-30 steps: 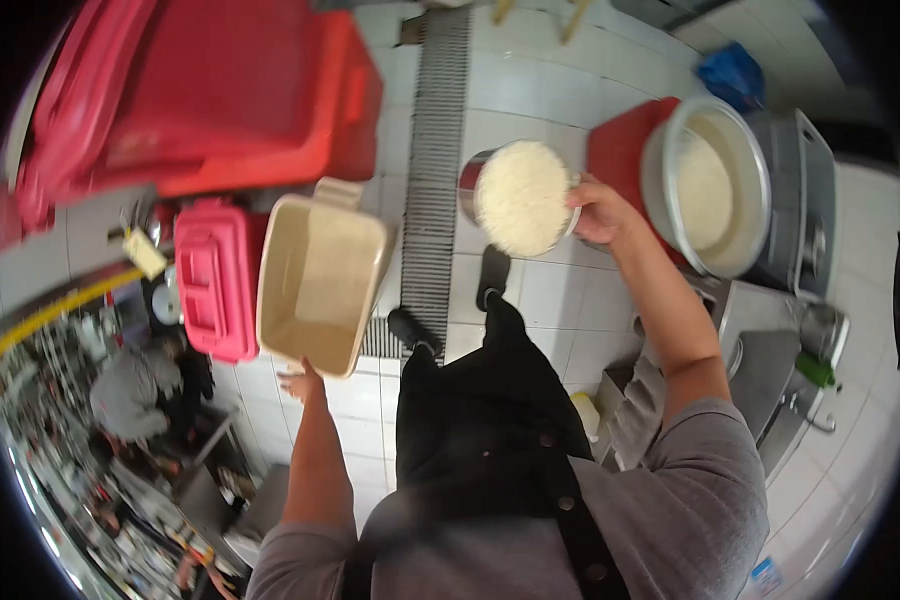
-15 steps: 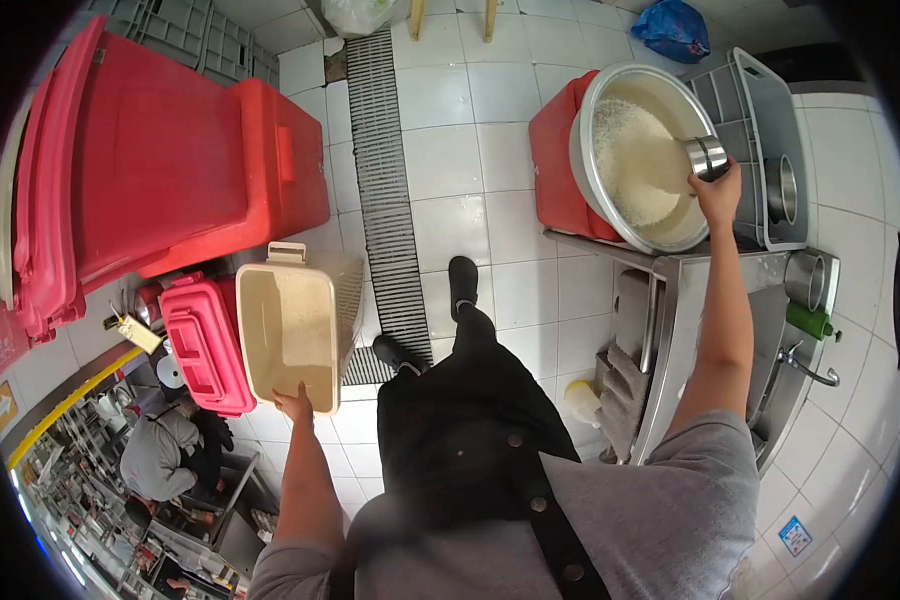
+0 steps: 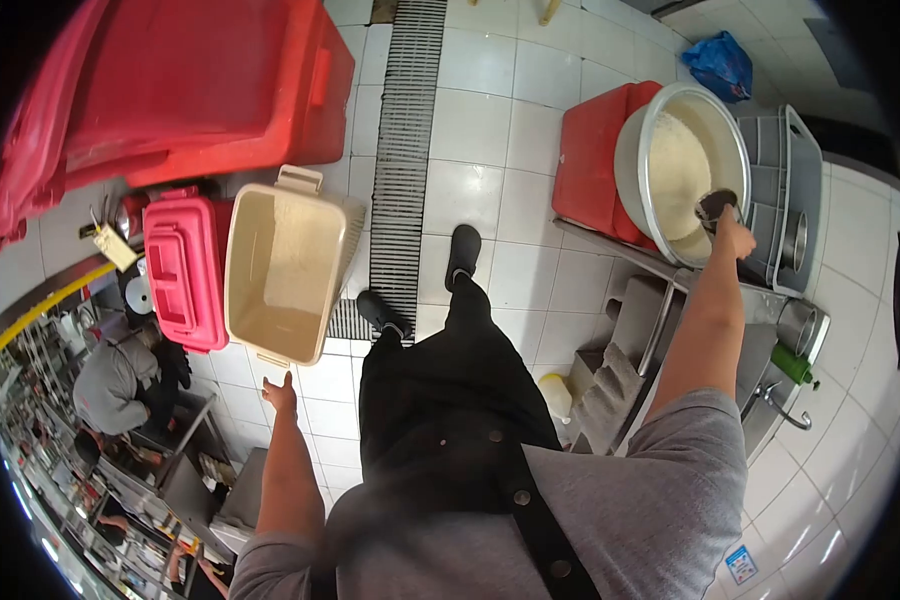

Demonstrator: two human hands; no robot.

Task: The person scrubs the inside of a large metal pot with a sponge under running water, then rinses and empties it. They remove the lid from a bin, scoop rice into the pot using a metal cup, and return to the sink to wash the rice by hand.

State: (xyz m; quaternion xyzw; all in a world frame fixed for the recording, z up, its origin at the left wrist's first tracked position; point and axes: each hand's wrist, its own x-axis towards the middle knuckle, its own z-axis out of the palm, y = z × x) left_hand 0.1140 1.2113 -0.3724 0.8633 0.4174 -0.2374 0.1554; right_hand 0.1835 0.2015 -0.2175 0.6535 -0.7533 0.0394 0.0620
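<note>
One metal cup in the right hand, inside one big bowl of rice, upper right; left hand is well apart, kinda open, just below one beige bin, left side.

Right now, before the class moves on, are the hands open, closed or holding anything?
Left hand: open, apparently empty, near the beige bin.
Right hand: closed on a metal cup, over the large basin.

Wht tile flr: drain grate | stl ctr: mtl pot, grn btl
</note>
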